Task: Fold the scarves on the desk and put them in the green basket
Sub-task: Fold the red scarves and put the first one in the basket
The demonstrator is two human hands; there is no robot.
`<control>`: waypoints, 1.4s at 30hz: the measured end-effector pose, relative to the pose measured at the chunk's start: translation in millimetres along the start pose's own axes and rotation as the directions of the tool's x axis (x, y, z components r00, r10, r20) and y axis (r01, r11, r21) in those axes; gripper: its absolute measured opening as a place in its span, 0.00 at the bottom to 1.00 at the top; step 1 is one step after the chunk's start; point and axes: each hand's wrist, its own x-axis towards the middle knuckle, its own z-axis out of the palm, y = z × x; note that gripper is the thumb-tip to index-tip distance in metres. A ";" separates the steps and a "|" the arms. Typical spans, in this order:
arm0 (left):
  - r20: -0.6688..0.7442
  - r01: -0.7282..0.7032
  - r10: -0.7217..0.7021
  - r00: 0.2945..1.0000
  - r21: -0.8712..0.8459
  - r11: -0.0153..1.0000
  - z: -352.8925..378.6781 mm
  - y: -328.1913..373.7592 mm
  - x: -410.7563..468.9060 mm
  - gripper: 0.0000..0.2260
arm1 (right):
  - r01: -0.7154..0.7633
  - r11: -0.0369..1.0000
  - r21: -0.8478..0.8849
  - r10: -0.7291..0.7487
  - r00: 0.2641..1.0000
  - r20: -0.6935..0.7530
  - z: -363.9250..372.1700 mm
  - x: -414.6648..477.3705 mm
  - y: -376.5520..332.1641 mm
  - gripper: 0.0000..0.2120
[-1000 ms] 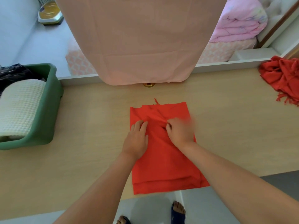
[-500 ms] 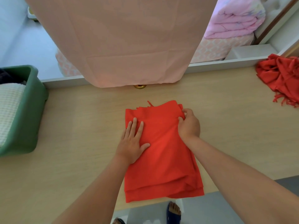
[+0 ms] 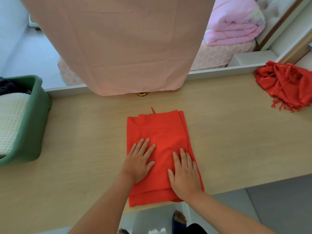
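A red scarf (image 3: 160,130), folded into a rectangle, lies flat at the middle of the wooden desk (image 3: 84,141), its near end hanging slightly over the front edge. My left hand (image 3: 139,162) rests flat on its left half, fingers spread. My right hand (image 3: 184,174) lies flat on its near right part, fingers apart. A second red scarf (image 3: 285,85) with fringes lies crumpled at the desk's far right. The green basket (image 3: 36,122) stands at the left edge, with a folded cream knit cloth (image 3: 11,122) and a dark cloth (image 3: 10,86) inside.
A pink curtain (image 3: 121,44) hangs over the back edge of the desk, with a small brass fitting (image 3: 142,94) below it. Behind is a bed with a pink quilt (image 3: 234,22). My feet in sandals (image 3: 179,220) show below the desk's front edge.
My right hand left the scarf's far right edge and came down flat on its near right part. My left hand slid nearer along the left half. The view shifted slightly.
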 end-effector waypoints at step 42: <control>0.109 0.118 -0.103 0.989 -0.149 0.982 -32.7 -37.6 -163.8 0.16 | 0.453 0.890 0.051 -0.440 0.824 0.356 -49.3 -43.7 -6.7 0.18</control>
